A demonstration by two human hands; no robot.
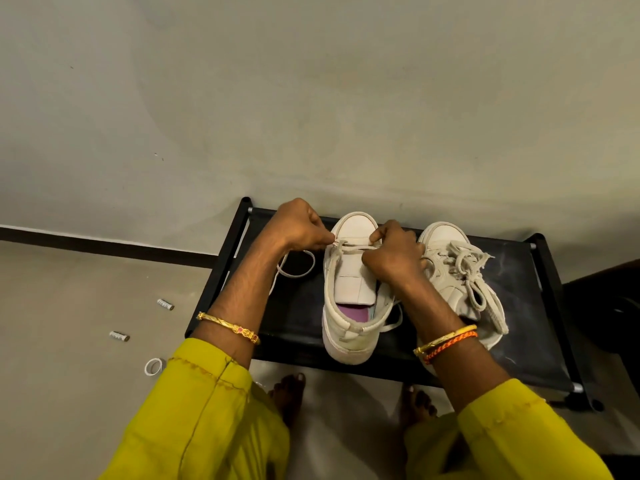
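Two off-white sneakers stand on a low black rack (512, 271), toes toward the wall. The left sneaker (349, 292) has its tongue bare and only one span of lace (349, 247) across the lowest eyelets. My left hand (298, 225) pinches that lace at the shoe's left edge. A loose length of the lace (294, 268) loops on the rack below my left hand. My right hand (391, 252) pinches the lace near the right eyelets and lies over the shoe's right side. The right sneaker (460, 271) is fully laced and tied.
Two small batteries (165, 304) (119, 336) and a white ring (154, 367) lie on the floor to the left. The grey wall runs right behind the rack. My bare feet (287, 393) stand before the rack's front edge. A dark object (609, 306) sits at the far right.
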